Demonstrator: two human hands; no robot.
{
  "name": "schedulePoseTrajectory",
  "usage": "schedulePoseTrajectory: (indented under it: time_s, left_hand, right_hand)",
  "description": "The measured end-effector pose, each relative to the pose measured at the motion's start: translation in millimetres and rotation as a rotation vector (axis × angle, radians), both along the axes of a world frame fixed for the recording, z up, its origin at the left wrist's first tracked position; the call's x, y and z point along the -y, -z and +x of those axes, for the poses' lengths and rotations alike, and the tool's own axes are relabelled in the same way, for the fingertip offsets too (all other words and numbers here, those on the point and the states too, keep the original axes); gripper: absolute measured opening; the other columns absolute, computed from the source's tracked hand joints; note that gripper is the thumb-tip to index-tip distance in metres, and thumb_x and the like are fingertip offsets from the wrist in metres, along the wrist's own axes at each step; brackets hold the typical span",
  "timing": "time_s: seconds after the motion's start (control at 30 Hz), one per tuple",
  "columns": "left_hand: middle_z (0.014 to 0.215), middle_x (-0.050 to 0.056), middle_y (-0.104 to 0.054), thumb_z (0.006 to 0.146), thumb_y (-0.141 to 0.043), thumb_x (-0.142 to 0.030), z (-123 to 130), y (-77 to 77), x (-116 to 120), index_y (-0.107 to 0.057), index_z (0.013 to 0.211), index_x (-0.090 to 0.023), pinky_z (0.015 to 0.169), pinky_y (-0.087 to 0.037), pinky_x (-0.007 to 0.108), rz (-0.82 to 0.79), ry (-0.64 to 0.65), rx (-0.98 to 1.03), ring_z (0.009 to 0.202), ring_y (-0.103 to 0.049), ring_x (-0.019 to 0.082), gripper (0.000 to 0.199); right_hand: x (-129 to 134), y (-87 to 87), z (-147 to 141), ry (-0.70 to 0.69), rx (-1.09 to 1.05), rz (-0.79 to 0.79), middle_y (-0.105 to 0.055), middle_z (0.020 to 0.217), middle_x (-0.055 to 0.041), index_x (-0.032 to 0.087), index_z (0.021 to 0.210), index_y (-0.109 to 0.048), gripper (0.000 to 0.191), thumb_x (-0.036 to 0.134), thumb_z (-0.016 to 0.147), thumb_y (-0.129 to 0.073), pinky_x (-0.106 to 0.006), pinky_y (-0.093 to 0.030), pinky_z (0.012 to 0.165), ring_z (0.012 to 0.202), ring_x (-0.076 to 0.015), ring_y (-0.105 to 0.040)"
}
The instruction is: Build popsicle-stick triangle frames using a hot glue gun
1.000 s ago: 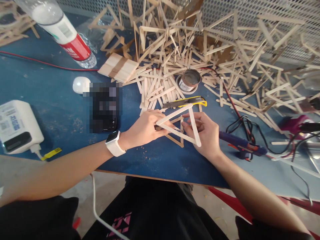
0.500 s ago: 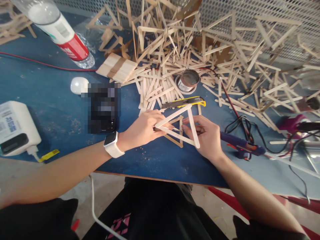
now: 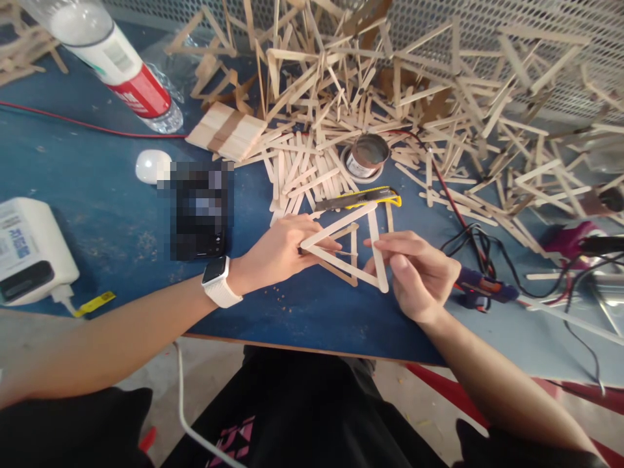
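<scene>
My left hand (image 3: 292, 246) is closed on the left corner of a triangle of craft sticks (image 3: 341, 224), which it holds above the table. A second, darker set of joined sticks (image 3: 354, 257) shows behind that triangle; whether the two are attached I cannot tell. At the triangle's right side is my right hand (image 3: 419, 270), its fingers apart and the thumb off the stick. Its fingertips reach the right-hand stick, one in front and one partly hidden behind. Just beyond lies a yellow utility knife (image 3: 363, 197). A blue glue gun (image 3: 487, 287) lies right of my right hand.
Loose craft sticks (image 3: 305, 172) and glued stick frames (image 3: 439, 78) pile up along the back. Among them stands a small open tin (image 3: 369, 156). A stick bundle (image 3: 227, 132), bottle (image 3: 131, 81), phone (image 3: 209, 214) and white box (image 3: 36, 250) are leftward. Cables (image 3: 480, 250) tangle at right.
My right hand has shifted right and opened, its thumb coming away from behind the triangle. The triangle has barely moved, and my left hand keeps its hold.
</scene>
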State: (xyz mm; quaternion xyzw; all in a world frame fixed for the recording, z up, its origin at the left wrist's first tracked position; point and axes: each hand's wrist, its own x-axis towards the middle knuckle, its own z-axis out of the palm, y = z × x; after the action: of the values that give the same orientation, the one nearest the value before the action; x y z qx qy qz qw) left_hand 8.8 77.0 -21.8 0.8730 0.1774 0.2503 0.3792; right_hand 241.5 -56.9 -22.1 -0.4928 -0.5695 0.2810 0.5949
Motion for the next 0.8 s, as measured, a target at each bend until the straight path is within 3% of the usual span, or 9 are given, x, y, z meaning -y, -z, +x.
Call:
schedulePoseTrajectory:
  time_s: [0.07,0.27,0.8]
  left_hand:
    - [0.103,0.001,-0.082,0.105,-0.077,-0.031,0.2,-0.6,-0.1,-0.082,0.115,-0.027,0.089,-0.054,0.035,0.001,0.000,0.003,0.095,-0.074,0.019,0.012]
    - [0.104,0.002,-0.084,0.106,-0.074,-0.032,1.3,0.9,-1.1,-0.083,0.115,-0.027,0.091,-0.055,0.036,0.017,-0.001,-0.020,0.096,-0.075,0.020,0.013]
    - [0.103,0.001,-0.085,0.104,-0.077,-0.029,3.2,-2.0,-0.4,-0.082,0.114,-0.026,0.083,-0.057,0.032,0.041,-0.028,-0.004,0.091,-0.080,0.019,0.012]
  right_hand:
    - [0.0,-1.3,0.2,-0.047,-0.059,-0.016,-0.080,0.113,-0.0080,0.032,0.124,-0.082,0.025,0.042,0.104,-0.071,-0.033,-0.063,0.048,0.064,-0.0179,-0.076]
    - [0.0,-6.1,0.3,-0.086,-0.087,-0.070,-0.078,0.116,-0.0065,0.030,0.125,-0.081,0.028,0.026,0.097,-0.080,-0.032,-0.065,0.056,0.069,-0.0171,-0.079]
    - [-1.2,-6.1,-0.4,-0.078,-0.133,-0.113,-0.076,0.111,-0.0052,0.028,0.121,-0.079,0.024,0.032,0.097,-0.080,-0.029,-0.063,0.052,0.064,-0.0146,-0.075]
